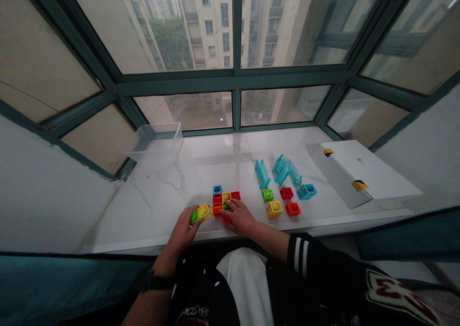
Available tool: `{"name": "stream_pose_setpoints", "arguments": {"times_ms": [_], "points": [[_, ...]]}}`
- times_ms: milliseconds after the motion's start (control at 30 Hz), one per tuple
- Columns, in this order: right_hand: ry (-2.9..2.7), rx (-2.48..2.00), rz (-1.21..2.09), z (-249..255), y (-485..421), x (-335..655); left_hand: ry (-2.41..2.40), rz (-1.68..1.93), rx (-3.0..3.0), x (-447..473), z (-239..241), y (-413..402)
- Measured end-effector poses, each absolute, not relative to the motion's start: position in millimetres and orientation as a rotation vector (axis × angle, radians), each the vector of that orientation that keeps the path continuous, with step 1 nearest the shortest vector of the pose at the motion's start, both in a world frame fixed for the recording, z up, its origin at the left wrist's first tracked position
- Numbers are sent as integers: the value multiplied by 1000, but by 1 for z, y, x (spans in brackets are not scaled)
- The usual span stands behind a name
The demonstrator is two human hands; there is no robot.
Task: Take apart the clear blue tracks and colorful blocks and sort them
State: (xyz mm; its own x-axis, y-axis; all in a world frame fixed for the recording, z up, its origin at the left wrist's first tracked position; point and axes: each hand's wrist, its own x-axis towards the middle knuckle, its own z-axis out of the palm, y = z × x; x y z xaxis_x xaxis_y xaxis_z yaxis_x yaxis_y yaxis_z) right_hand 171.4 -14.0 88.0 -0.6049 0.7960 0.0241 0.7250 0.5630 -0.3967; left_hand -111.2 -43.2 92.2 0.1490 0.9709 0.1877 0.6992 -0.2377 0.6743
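My left hand (186,227) is closed around a green block (194,216) joined to a yellow block (204,211), near the sill's front edge. Just right of it stands a cluster of red blocks (217,203) with a blue block (217,189) at its far end and yellow and green ones among them. My right hand (240,216) rests on the near right side of this cluster, fingers bent over the red and green blocks. Its fingers hide part of the cluster, and I cannot tell which block they grip.
Loose blocks lie to the right: green (268,195), yellow (274,209), red (293,208) and blue (306,192). Behind them are translucent blue rail-like pieces (262,173). A clear plastic bin (154,144) stands back left, a white box (366,172) at right. Windows border the marble sill.
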Motion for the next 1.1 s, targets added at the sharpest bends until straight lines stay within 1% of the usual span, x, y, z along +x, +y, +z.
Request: {"name": "stream_pose_setpoints", "arguments": {"times_ms": [100,200,300,400,500,700,933,1000,1100], "points": [[-2548,-1234,572,86,-15,171,1510,888,1985,-93,110,-44],[-2331,-1141,692,88,-13,173,1436,903,1987,-74,123,-45],[-2055,-958,864,99,-11,180,1380,929,1968,-59,133,-45],[-1906,-857,966,117,-11,189,1324,949,1949,-47,140,-44],[-1838,-877,957,136,-16,198,1305,971,1935,-38,147,-41],[-1808,-947,818,163,-25,214,1383,1121,1760,-33,154,-33],[-1643,-995,927,162,-24,226,1467,1205,1383,-44,137,-29],[-1627,-1010,944,161,-23,225,1406,1209,1351,-41,138,-29],[-1642,-1040,936,160,-23,223,1338,1107,1343,-28,149,-31]]}}
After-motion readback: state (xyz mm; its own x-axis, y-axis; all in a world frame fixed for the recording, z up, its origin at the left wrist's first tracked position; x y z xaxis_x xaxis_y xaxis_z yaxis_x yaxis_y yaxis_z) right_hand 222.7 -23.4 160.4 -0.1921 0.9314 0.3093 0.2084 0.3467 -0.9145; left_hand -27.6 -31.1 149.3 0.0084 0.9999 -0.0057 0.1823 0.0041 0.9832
